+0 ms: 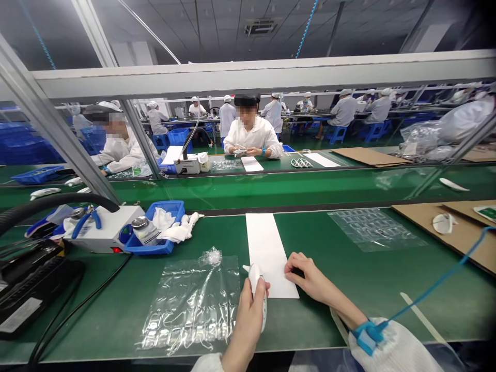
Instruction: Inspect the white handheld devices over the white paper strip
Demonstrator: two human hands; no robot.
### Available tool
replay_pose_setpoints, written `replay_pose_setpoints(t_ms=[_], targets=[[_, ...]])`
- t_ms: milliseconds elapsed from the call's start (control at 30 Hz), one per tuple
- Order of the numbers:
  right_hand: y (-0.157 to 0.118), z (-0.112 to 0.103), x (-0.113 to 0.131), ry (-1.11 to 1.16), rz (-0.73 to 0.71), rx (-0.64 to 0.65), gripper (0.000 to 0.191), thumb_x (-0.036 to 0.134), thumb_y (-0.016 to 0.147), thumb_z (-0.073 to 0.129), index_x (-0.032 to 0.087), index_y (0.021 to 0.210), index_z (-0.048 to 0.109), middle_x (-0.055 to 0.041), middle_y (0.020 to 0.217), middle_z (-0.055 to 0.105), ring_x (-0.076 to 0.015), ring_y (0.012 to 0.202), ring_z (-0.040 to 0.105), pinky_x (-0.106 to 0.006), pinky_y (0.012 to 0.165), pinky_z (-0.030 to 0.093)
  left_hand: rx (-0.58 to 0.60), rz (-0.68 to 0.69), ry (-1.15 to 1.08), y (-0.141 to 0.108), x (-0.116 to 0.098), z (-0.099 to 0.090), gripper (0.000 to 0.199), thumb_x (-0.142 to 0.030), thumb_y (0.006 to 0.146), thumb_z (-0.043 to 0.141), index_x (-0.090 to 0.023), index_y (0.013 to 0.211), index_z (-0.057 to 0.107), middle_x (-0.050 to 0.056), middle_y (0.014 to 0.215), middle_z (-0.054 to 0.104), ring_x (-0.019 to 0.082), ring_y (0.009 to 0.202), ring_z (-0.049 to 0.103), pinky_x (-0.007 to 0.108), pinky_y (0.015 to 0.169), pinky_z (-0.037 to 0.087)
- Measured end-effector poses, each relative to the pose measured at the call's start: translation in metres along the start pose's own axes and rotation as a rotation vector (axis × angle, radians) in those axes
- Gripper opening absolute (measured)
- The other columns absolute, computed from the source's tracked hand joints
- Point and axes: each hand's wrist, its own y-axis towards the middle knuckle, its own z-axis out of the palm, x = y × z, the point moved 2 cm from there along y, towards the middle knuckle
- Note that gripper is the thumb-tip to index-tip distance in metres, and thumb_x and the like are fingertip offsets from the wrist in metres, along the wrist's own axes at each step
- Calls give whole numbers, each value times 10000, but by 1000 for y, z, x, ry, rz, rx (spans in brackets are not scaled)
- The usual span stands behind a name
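Observation:
My left hand [248, 320] grips a slim, curved white plastic piece [254, 279] upright, its pointed tip toward the left. My right hand [308, 274] rests on the edge of a long white paper sheet [267, 248], holding nothing. The plastic piece is close to the sheet's lower left corner. Left of my left hand lies a crumpled clear plastic bag [189, 305] on the green bench mat [310, 310]. A blue wrist strap [366, 336] circles my right wrist over the sleeve, with its coiled blue cord running off to the right.
A white bench machine [104, 230] with blue-handled pliers and a blue tray [155, 243] of white cloths stand at the left. A black device [27, 289] sits at the left edge. Cardboard sheets [453, 232] lie right. Beyond a metal frame [256, 72], co-workers sit at benches.

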Motion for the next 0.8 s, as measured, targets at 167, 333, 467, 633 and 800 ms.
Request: replay_pose_setpoints(t_ms=[167,333,467,633,800], targets=[[-6,8,1,-46,-57,-49,155,180,905,429,210,768,495,-17,811,536,-203,823,474,-390,785,357,-23,23,-15,-2,0,2,703,-712,669,641,-130,1064,622,148,1035,690,300,1081,596,372,1011,393],[-10,0,0,120,-113,-284,198,256,960,350,221,783,433,-7,776,476,-181,725,453,-323,682,376,-17,77,-22,-2,-1,4,620,-673,727,618,-130,1027,610,133,986,685,267,1032,605,356,958,427],[-19,-12,29,362,-65,-264,216,346,952,416,220,783,462,21,718,440,-157,659,422,-276,608,361,54,74,-55,-15,-17,2,608,-715,781,497,-123,866,605,77,728,651,191,698,626,298,686,492],[-34,-1,103,519,-157,-9,215,279,961,433,208,763,476,12,743,495,-140,681,465,-263,640,379,132,-51,-203,-41,-27,-2,673,-734,843,308,-131,721,583,-29,377,439,60,339,332,190,384,207],[-30,18,138,410,-202,57,214,196,976,366,213,782,453,1,801,497,-140,711,492,-265,657,395,88,-104,-282,-47,-8,-14,608,-721,828,373,-151,693,538,-23,348,447,82,313,370,198,354,224]])
